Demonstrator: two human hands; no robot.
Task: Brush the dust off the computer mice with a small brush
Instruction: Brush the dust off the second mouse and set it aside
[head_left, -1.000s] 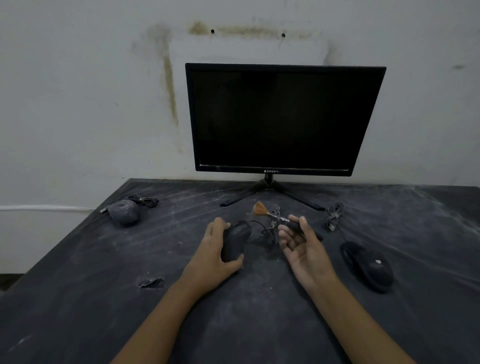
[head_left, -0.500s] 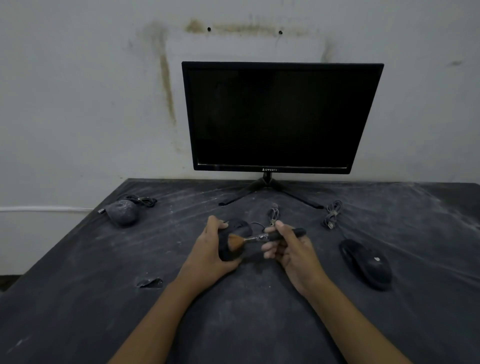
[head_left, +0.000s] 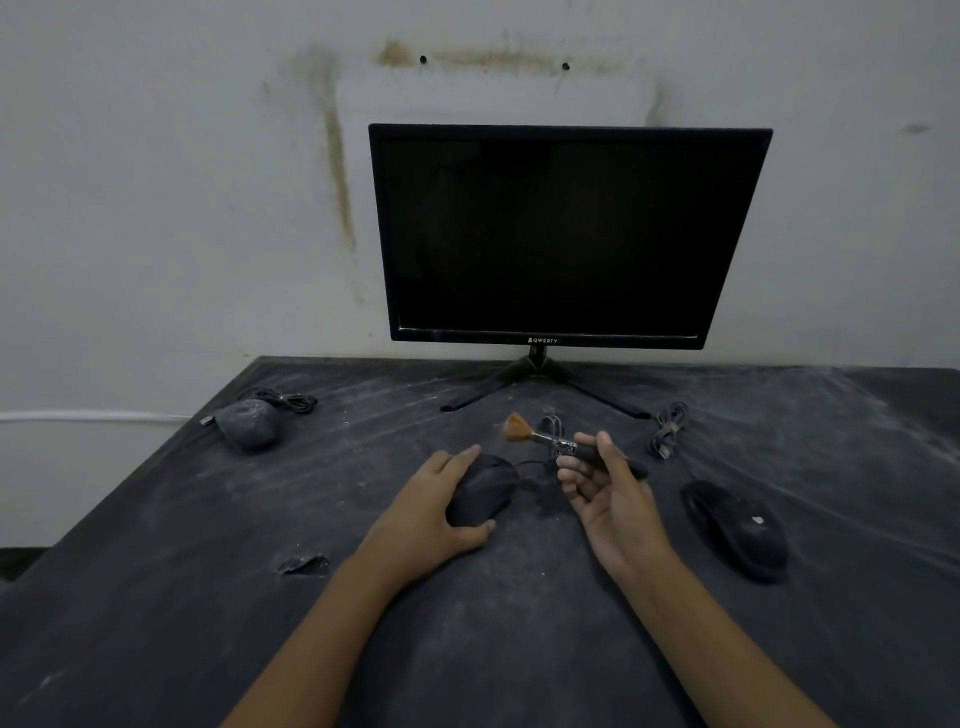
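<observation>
My left hand (head_left: 431, 512) grips a black wired mouse (head_left: 483, 493) at the middle of the dusty black table, fingers over its far side and thumb at its near end. My right hand (head_left: 608, 488) holds a small brush (head_left: 558, 441) by its dark handle, palm turned up. The brush's orange bristles (head_left: 516, 428) point up and to the left, lifted clear of the mouse. A second black mouse (head_left: 737, 527) lies to the right. A third mouse (head_left: 248, 423), grey with dust, sits at the far left.
A black monitor (head_left: 566, 234) on a tripod foot stands at the back against the wall. Coiled cables lie near the left mouse (head_left: 291, 400) and right of the monitor foot (head_left: 667, 428). A small tear (head_left: 306, 565) marks the table cover near my left forearm.
Half a second ago the bristles were on the mouse in my left hand. My right hand has since swung the brush up and away to the right, palm turning upward.
</observation>
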